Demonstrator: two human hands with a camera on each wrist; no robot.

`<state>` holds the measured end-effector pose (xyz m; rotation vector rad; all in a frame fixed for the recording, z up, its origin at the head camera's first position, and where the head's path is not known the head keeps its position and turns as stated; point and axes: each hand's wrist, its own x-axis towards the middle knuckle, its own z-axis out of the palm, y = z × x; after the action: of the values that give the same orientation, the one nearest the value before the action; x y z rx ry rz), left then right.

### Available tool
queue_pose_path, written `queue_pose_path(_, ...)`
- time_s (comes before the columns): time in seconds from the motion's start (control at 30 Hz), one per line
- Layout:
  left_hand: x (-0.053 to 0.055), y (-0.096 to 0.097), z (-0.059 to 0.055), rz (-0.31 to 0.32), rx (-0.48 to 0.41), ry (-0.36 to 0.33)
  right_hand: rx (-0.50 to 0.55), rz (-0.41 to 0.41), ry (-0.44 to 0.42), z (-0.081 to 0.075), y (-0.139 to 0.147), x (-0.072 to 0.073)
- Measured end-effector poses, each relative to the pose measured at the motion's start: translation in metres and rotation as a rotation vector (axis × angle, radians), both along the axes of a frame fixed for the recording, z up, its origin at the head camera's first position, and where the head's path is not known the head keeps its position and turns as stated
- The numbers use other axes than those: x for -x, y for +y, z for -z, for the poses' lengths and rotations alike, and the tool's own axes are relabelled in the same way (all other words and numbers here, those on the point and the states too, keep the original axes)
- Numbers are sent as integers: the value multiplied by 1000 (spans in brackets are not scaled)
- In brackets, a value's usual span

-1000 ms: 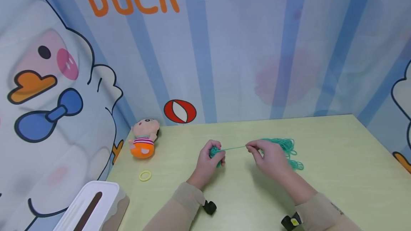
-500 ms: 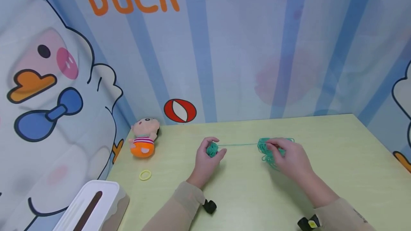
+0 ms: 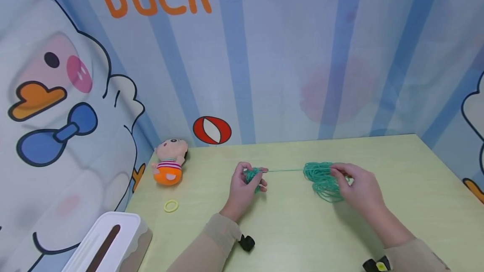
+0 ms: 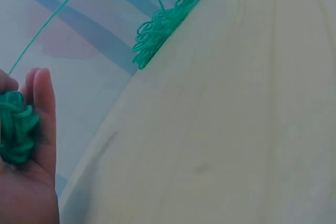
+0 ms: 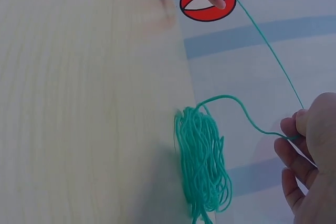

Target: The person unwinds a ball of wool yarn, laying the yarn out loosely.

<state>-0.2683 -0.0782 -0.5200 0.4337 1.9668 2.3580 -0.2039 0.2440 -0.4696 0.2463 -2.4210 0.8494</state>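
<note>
Head view alone takes in the whole pale yellow-green wooden tabletop (image 3: 280,230): at its left stand a plush doll with a striped top and orange shorts (image 3: 169,163), a thin yellow ring (image 3: 171,206) and a white-topped box with a brown slot (image 3: 109,238), with a blue-striped cloth backdrop (image 3: 280,53) behind. From there the green yarn seems to run in one line between the hands; the right wrist view separates it into a straight green strand (image 5: 268,45) reaching the left hand (image 3: 242,190) and a slack green strand (image 5: 247,114) curving up from the loose, looped bundle of green yarn (image 3: 321,179). Both meet at the right hand (image 3: 361,188), whose thumb and forefinger pinch the yarn, the other fingers loosely bent below. The bundle lies on the tabletop just beside those fingers, untouched in the right wrist view. The small wound ball of green yarn (image 3: 251,174) sits inside the left hand, fingers curled around it and thumb across; the left wrist view shows it against the palm, cut by the picture's edge.
</note>
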Motion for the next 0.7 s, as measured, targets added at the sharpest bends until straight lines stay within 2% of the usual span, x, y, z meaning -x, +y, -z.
queue_pose_path(0.23,3,0,2,-118,188,-26,1,5,26,2,7,-3)
queue_pose_path(0.3,3,0,2,-134,218,-32,-7,5,32,4,10,-3)
queue_pose_path(0.4,2,1,1,-116,168,-27,-9,17,22,6,14,-3)
queue_pose_path(0.53,1,1,0,-39,27,-22,-11,34,-21,8,20,-4)
queue_pose_path(0.6,0,1,-1,-18,16,-24,-15,45,-47,8,23,-4)
queue_pose_path(0.7,-1,0,-2,-22,75,-26,-23,57,-88,9,27,-5)
